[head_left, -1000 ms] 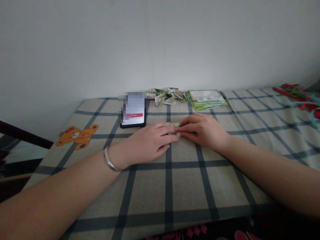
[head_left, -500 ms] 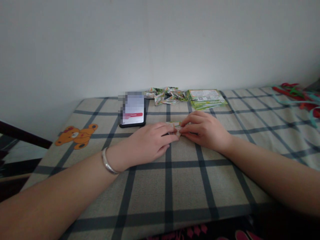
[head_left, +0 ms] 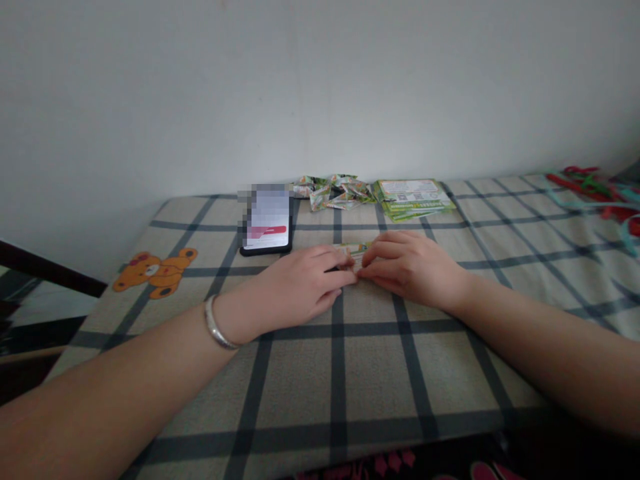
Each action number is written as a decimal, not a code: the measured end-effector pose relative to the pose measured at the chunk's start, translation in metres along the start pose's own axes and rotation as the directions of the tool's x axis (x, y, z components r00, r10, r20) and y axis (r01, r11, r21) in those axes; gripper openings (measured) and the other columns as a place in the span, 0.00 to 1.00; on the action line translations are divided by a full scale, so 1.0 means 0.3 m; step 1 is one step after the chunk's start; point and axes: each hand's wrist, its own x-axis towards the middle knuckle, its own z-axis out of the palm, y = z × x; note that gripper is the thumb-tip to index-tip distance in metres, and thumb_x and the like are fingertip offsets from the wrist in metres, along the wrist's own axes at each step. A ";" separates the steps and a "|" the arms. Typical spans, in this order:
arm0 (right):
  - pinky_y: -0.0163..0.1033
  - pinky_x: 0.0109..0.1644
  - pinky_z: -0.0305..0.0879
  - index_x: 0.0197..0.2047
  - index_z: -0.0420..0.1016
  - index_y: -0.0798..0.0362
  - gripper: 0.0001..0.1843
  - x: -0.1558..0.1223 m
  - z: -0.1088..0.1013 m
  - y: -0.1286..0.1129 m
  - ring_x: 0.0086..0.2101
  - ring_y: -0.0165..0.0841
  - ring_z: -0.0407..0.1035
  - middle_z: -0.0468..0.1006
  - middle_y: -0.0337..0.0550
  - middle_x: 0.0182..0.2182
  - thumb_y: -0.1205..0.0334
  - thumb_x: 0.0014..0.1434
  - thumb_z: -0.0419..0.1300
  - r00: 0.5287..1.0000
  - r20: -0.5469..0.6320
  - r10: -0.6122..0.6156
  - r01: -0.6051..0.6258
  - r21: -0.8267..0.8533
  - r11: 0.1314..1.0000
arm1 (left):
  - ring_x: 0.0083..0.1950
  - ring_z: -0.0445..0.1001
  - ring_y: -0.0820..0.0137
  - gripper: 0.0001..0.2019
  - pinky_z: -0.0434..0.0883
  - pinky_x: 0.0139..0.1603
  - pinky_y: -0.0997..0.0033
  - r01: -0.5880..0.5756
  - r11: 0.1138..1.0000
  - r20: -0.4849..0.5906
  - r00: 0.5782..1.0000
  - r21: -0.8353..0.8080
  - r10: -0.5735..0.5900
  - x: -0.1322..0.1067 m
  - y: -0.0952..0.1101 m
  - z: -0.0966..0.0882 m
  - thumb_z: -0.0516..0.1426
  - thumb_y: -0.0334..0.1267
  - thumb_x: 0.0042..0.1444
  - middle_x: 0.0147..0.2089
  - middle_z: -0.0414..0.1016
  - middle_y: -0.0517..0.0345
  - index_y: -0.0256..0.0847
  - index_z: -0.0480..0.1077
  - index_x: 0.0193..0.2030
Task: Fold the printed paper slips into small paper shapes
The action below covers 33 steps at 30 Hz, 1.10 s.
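A small folded paper strip [head_left: 356,249], printed pale green and orange, lies flat on the desk [head_left: 370,373], midway between its left and right edges, nearer the far edge, mostly covered by fingertips [head_left: 345,275].

Facing you: a plain pale-grey wall [head_left: 320,87] behind a table draped in beige, dark-gridded cloth [head_left: 373,380]. Soft light; a dark wooden rail [head_left: 47,270] at your left.

Our forearms are bare, coming in from 7 and 4 o'clock. Smooth rounded silver bangle [head_left: 216,325] sits behind our left hand [head_left: 295,288].
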 end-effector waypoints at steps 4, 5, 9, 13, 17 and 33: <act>0.42 0.43 0.63 0.43 0.80 0.47 0.11 0.005 -0.012 0.001 0.41 0.36 0.70 0.79 0.43 0.41 0.59 0.65 0.56 0.999 0.044 0.023 -0.022 -0.021 1.000 | 0.57 0.69 0.59 0.12 0.70 0.59 0.54 0.009 1.000 0.015 1.000 0.010 -0.009 0.000 0.001 0.000 0.52 0.32 0.61 0.53 0.71 0.47 0.39 0.72 0.49; 0.42 0.43 0.63 0.43 0.80 0.46 0.11 0.007 -0.015 0.000 0.41 0.36 0.70 0.79 0.43 0.42 0.59 0.65 0.56 0.998 0.049 0.026 -0.024 -0.035 0.999 | 0.57 0.69 0.59 0.12 0.69 0.60 0.54 0.013 1.000 0.021 1.000 0.011 -0.013 0.000 0.001 -0.001 0.52 0.32 0.61 0.53 0.71 0.48 0.39 0.72 0.49; 0.42 0.43 0.63 0.44 0.80 0.45 0.11 0.009 -0.028 -0.011 0.41 0.37 0.70 0.79 0.42 0.44 0.62 0.65 0.56 0.997 0.058 0.045 -0.040 -0.086 0.996 | 0.58 0.68 0.60 0.12 0.68 0.62 0.55 0.012 1.000 0.029 1.000 0.000 -0.012 0.002 0.003 -0.004 0.52 0.32 0.61 0.54 0.71 0.49 0.39 0.72 0.50; 0.41 0.43 0.63 0.43 0.80 0.46 0.10 0.006 -0.037 -0.016 0.43 0.38 0.70 0.79 0.41 0.45 0.66 0.63 0.58 0.995 0.080 0.055 -0.042 -0.157 0.987 | 0.58 0.68 0.60 0.13 0.68 0.62 0.55 0.007 1.000 0.020 1.000 -0.005 -0.007 0.005 0.002 -0.006 0.52 0.32 0.61 0.54 0.71 0.49 0.39 0.71 0.50; 0.41 0.41 0.63 0.41 0.80 0.51 0.09 0.004 -0.044 -0.006 0.41 0.37 0.71 0.80 0.44 0.44 0.66 0.64 0.57 0.990 0.087 0.111 -0.091 -0.205 0.974 | 0.58 0.69 0.61 0.13 0.68 0.62 0.55 -0.008 1.000 0.003 1.000 -0.007 0.008 0.004 0.000 -0.004 0.52 0.31 0.61 0.54 0.72 0.50 0.40 0.72 0.50; 0.42 0.46 0.64 0.45 0.79 0.50 0.12 -0.013 -0.033 0.001 0.44 0.36 0.69 0.80 0.41 0.44 0.64 0.65 0.53 0.998 0.044 -0.046 0.049 -0.071 0.996 | 0.57 0.69 0.60 0.12 0.69 0.60 0.55 0.031 0.998 0.040 0.999 0.047 -0.033 0.003 0.005 -0.003 0.53 0.34 0.61 0.54 0.71 0.48 0.39 0.72 0.49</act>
